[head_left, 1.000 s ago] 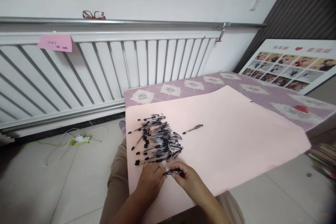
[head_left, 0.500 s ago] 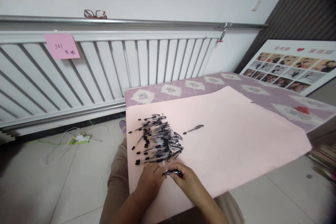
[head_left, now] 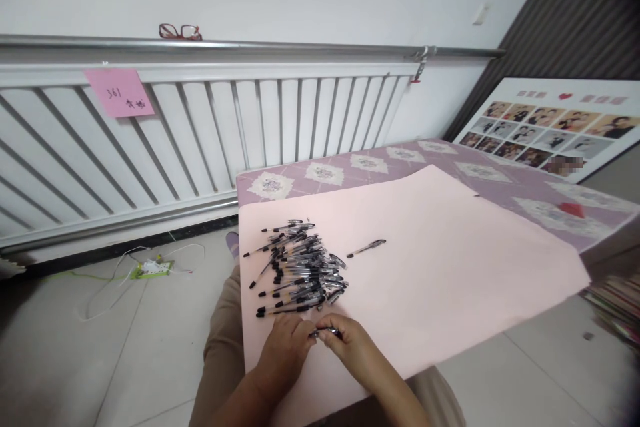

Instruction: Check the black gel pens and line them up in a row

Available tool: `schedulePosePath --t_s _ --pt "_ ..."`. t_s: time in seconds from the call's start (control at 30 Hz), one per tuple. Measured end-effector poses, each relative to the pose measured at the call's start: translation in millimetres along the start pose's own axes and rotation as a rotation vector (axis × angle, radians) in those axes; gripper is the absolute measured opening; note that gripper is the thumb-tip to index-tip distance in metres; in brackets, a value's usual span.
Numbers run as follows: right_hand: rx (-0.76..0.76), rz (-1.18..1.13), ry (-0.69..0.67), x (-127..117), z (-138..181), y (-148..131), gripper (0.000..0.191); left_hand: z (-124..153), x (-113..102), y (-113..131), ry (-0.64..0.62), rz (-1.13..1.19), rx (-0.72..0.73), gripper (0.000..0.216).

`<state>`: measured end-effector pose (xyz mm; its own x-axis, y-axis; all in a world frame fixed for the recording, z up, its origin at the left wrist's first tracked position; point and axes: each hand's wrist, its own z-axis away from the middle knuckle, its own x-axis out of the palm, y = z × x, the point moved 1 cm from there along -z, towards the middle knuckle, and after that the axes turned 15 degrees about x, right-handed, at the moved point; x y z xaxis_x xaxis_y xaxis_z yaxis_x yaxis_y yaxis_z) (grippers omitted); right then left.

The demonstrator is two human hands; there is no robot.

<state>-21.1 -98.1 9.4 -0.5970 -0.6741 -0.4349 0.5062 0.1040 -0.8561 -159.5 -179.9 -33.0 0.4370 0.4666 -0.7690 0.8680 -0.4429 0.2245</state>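
Bent over a pale pink sheet (head_left: 450, 267), you pinch a black pen (head_left: 329, 331) between both hands at the near side of a heap of similar pens (head_left: 300, 273). Your right hand (head_left: 353, 347) is clamped on the pen's right part, thumb and forefinger together; your left hand (head_left: 286, 348) is closed on the other end, which its fingers largely hide, so the exact grip there is hard to judge. Overlapping barrels obscure much of the heap, and any print on them is too small to read. One lone pen (head_left: 367, 248) lies to its right. On the radiator (head_left: 280, 113), a pink note (head_left: 121, 93) reads "361" by hand, with smaller characters below that are difficult to make out. At right, a photo board (head_left: 537, 140), cut off by the frame, carries a blurred heading around a red heart (head_left: 565, 97); one picture is pixelated.
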Motion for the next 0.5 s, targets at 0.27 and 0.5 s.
schedulePosePath --t_s 0.27,0.5 --pt "-0.091 0.135 0.077 -0.9 3.5 2.5 0.011 -4.5 -1.4 3.4 0.022 -0.102 0.037 0.023" --pt "-0.224 0.662 0.244 7.0 -0.5 1.0 0.007 -6.3 -2.9 4.7 0.063 -0.118 0.083 0.028"
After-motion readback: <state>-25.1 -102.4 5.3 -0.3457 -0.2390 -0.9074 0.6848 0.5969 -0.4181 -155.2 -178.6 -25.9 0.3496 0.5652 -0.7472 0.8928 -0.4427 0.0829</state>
